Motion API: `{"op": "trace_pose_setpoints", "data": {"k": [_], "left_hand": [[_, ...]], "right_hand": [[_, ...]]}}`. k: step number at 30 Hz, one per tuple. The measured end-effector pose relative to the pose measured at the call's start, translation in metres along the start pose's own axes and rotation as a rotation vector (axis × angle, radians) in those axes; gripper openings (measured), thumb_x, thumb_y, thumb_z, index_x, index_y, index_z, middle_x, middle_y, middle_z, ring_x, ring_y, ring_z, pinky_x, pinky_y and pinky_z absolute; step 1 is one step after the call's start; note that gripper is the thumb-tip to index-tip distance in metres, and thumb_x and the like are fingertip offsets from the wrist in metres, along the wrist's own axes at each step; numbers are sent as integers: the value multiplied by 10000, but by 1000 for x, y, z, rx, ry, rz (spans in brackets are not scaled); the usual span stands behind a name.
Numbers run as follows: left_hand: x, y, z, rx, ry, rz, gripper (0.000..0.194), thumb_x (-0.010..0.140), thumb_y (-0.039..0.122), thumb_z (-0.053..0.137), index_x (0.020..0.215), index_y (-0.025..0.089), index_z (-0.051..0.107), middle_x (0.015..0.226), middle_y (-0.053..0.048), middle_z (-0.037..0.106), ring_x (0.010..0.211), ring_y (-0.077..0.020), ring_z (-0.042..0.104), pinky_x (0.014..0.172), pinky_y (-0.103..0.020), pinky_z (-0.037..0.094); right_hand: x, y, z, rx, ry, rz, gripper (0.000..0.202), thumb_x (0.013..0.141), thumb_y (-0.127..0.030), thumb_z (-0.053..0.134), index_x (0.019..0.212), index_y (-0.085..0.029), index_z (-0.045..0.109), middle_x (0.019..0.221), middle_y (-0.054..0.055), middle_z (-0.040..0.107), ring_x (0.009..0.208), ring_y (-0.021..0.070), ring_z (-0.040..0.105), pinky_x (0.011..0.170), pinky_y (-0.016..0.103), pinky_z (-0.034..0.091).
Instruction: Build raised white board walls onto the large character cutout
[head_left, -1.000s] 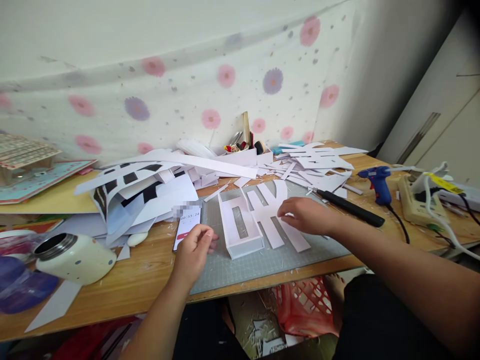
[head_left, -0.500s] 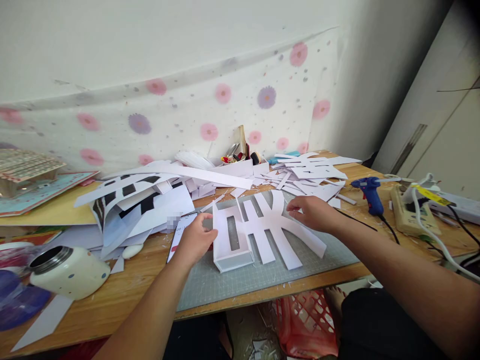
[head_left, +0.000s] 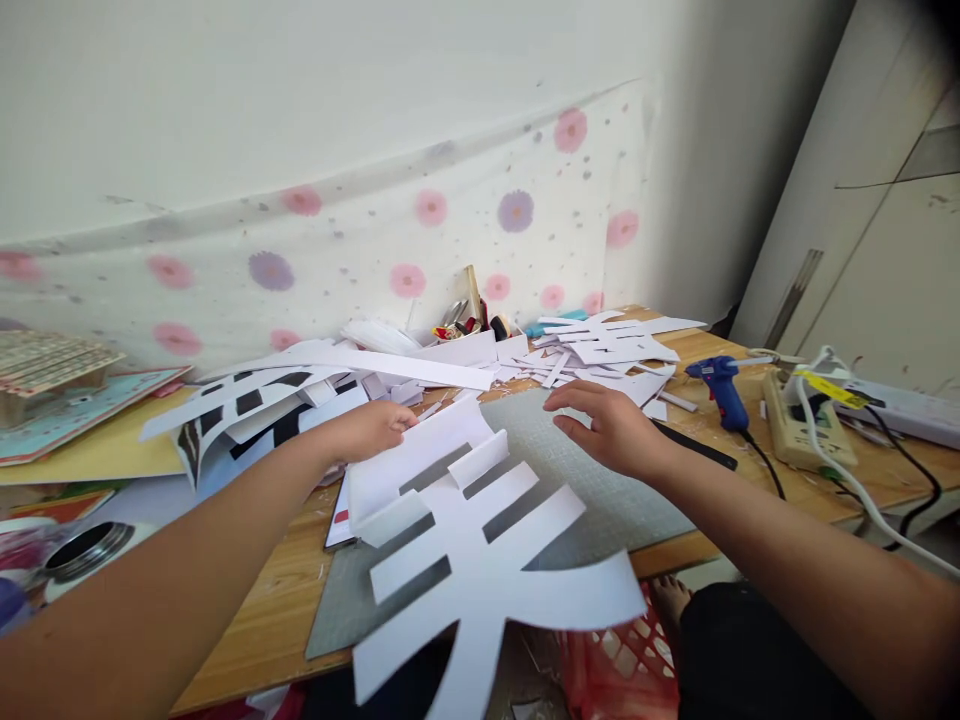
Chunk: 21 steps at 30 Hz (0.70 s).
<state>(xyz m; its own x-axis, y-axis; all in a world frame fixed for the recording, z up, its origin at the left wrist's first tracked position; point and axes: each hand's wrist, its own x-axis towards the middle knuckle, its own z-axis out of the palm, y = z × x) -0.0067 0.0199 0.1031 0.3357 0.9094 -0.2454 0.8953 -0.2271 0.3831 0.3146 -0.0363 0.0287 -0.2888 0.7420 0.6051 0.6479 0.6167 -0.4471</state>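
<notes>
My left hand (head_left: 375, 430) is closed on the far left edge of a white cut-out character shape (head_left: 480, 575), apparently of card or thin foam board. The shape has several strips and slots, with short upright walls on its boxed left part. It is tilted and reaches past the table's front edge towards me. My right hand (head_left: 607, 425) hovers over the grey cutting mat (head_left: 615, 515), apart from the shape, with thumb and fingers spread and nothing between them. A phone, mostly hidden, lies beneath the shape's left edge.
A blue glue gun (head_left: 720, 390) and a power strip (head_left: 806, 420) with cords are at the right. White scraps (head_left: 615, 345) pile up at the back. Left stand black-and-white sheets (head_left: 247, 400) and an open flask (head_left: 90, 550). A red basket (head_left: 619, 665) sits below.
My left hand has moved the cut-out shape, turning it and swinging its strips towards me over the table edge. My right hand stays in nearly the same place, open.
</notes>
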Motion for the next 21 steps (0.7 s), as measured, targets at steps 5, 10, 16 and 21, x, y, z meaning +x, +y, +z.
{"op": "trace_pose_setpoints", "data": {"k": [5,10,16,21], "left_hand": [[30,20,-7,210,-85,151,333,605,148,472,824,232,710,878,0,717,836,-216,611,710,-260,422],[55,56,14,238,-68,251,326,605,95,481,751,261,720,841,12,719,785,-200,605,712,-262,416],[77,103,42,280,-78,352,394,571,30,536,772,303,737,826,30,726,747,-194,602,758,-292,415],[87,130,61,305,-68,448,285,683,61,525,803,228,723,841,32,720,860,-179,604,992,-408,296]], "right_hand": [[2,4,10,17,-107,-38,292,847,-125,478,1077,-199,643,1100,91,636,1012,206,598,906,377,470],[2,-3,13,43,-319,-125,423,864,-138,474,1265,-240,562,1225,100,576,1105,206,552,959,374,435],[4,-4,6,-8,-432,-70,303,914,-279,444,1077,-226,694,1093,84,662,935,196,625,841,307,468],[5,2,3,-197,-450,54,277,867,-228,471,898,-273,743,925,34,731,827,213,655,756,285,458]]}}
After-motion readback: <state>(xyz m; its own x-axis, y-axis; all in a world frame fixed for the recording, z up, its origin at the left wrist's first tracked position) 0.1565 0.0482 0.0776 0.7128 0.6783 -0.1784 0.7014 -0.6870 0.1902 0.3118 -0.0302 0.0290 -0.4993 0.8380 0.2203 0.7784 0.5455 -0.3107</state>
